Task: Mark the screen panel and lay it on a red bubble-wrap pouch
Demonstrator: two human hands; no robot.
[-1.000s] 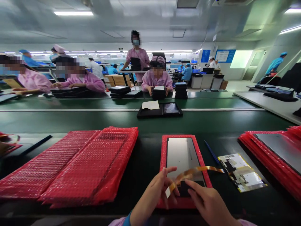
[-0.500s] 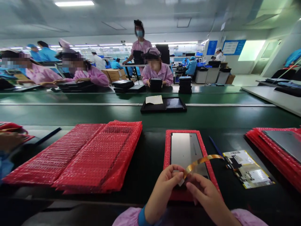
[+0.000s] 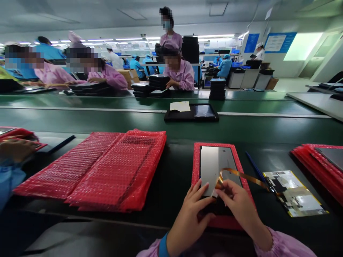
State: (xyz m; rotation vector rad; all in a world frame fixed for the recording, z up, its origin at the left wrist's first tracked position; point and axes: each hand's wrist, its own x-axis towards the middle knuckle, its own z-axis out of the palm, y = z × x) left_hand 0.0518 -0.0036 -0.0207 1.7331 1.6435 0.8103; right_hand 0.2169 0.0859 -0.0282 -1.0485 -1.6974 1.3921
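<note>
A grey-silver display panel (image 3: 210, 162) lies on a red bubble-wrap bag (image 3: 196, 164) in front of me. My left hand (image 3: 189, 214) rests over the panel's lower left part, its fingers spread. At the lower edge, my right hand (image 3: 238, 201) pinches the near end of an orange-gold flex cable (image 3: 248, 176). The cable arches over the panel and runs right to a flat silver-and-black electronic assembly (image 3: 296, 192) with yellow edges. What lies under my fingertips is partly hidden.
Red bubble-wrap bags (image 3: 115, 171) are stacked at left, and more with a panel (image 3: 318, 160) at far right. A blue pen-like tool (image 3: 254, 166) lies beside the panel. Beyond, a black tray (image 3: 178, 116) sits on the green conveyor (image 3: 120, 123). A co-worker's hand (image 3: 17, 150) shows at far left.
My left hand has let go of the cable end and spread its fingers over the panel. My right hand now pinches the cable, which bends more sharply. The view has shifted slightly.
</note>
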